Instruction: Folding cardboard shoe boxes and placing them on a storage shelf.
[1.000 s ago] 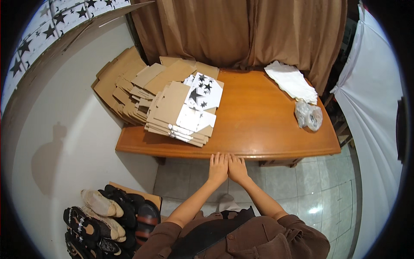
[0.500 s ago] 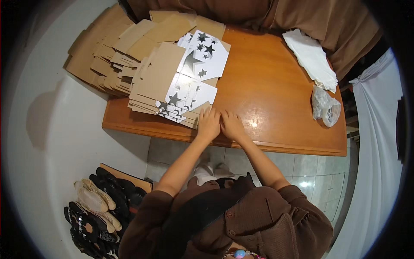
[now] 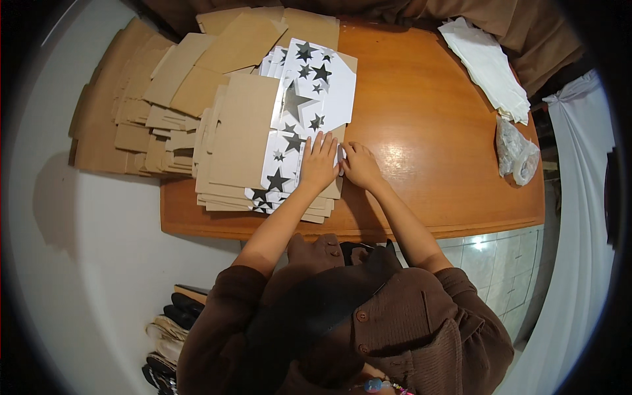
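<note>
A flat cardboard box blank (image 3: 245, 125), bare brown on its left part and white with black stars on its right part, lies on a stack of similar blanks. My left hand (image 3: 320, 161) rests flat on the white printed part (image 3: 306, 118), fingers stretched out and pointing away from me. Just right of it, my right hand (image 3: 361, 166) is at the blank's right edge, its fingers bent and held together. A small flap (image 3: 340, 157) stands between the two hands, and the right fingers close on it. My right thumb is partly hidden.
More brown cardboard pieces (image 3: 141, 99) are piled at the left against the wall. At the right of the wooden table (image 3: 421, 178) lie folded white sheets (image 3: 484, 62) and a clear plastic bag (image 3: 515, 155). Shoes (image 3: 172, 326) stand at the lower left.
My hands have moved farther from me along the blank's right edge. My left hand now lies on the printed part. The blanks appear shifted nearer the table's front edge; the head view has also shifted.
</note>
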`<state>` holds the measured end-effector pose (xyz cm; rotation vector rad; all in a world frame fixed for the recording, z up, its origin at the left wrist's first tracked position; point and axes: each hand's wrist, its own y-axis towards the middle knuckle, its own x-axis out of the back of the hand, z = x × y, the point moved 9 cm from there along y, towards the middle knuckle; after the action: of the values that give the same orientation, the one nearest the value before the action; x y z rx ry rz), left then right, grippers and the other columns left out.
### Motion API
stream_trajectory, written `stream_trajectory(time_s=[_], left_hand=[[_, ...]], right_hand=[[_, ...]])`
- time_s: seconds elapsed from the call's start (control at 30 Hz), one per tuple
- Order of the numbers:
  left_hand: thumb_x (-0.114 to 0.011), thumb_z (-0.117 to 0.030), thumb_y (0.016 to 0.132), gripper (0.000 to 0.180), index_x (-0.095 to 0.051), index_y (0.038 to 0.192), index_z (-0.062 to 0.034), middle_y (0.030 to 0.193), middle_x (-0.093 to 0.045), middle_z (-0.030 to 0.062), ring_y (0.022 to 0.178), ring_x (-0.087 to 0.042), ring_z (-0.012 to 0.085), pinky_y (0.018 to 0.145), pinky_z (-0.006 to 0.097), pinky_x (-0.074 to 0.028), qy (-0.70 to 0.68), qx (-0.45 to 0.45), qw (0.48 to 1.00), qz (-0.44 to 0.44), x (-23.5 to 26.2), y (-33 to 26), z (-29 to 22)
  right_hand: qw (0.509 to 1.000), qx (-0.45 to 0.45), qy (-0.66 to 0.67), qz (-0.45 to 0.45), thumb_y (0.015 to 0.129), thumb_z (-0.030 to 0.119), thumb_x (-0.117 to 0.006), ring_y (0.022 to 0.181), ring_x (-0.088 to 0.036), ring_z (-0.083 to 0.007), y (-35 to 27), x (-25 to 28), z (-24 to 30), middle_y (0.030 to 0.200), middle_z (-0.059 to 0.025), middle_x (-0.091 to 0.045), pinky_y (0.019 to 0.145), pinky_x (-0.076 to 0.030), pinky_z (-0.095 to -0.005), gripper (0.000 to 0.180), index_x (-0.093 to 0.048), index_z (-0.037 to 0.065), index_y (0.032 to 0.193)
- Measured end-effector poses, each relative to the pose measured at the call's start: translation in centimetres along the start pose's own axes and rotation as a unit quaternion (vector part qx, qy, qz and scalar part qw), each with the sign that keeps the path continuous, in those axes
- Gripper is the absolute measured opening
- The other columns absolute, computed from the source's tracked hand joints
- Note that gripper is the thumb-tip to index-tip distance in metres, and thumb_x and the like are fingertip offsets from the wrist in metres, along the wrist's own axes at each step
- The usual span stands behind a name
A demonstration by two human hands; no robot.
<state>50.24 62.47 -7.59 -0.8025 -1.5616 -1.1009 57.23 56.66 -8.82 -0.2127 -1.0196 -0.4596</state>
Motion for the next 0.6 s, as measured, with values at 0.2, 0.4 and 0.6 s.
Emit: stream_trajectory(time_s=[0.2, 0.4, 0.6], left_hand=[[-0.06, -0.038, 0.077, 0.045, -0.055, 0.104, -0.0022, 0.116, -0.05, 0.0129, 0.12, -0.04, 0.0278, 0.11, 0.049, -0.018, -0.016, -0.041, 0.999, 0.03, -1.2, 1.8, -0.6], [-0.062, -0.039, 0.075, 0.042, -0.056, 0.09, -0.0004, 0.103, -0.051, 0.0123, 0.103, -0.044, 0.0284, 0.097, 0.048, -0.027, -0.089, -0.007, 0.994, -0.06, 1.2, 2.6, -1.1], [-0.049, -0.047, 0.084, 0.046, -0.047, 0.076, -0.0014, 0.096, -0.042, 0.0197, 0.096, -0.04, 0.0358, 0.089, 0.049, -0.029, -0.24, -0.046, 0.944, -0.22, 6.8, 4.4, -8.9]], right_hand=[[0.999, -0.006, 0.033, -0.007, 0.085, 0.018, -0.054, 0.11, -0.05, -0.035, 0.7, -0.1, -1.8, 0.118, -0.0184, -0.053, 0.095, -0.04, -0.0414, 0.036, -0.054, 0.003, 0.118], [0.99, 0.011, 0.137, -0.005, 0.09, 0.022, -0.05, 0.111, -0.049, -0.0353, 0.7, 1.4, -3.6, 0.119, -0.0205, -0.052, 0.096, -0.04, -0.04, 0.036, -0.052, 0.001, 0.12], [0.867, -0.154, 0.472, 0.038, 0.092, 0.03, -0.054, 0.11, -0.052, -0.0286, -0.9, 4.6, -9.7, 0.119, -0.0228, -0.052, 0.093, -0.041, -0.0341, 0.056, -0.037, -0.006, 0.132]])
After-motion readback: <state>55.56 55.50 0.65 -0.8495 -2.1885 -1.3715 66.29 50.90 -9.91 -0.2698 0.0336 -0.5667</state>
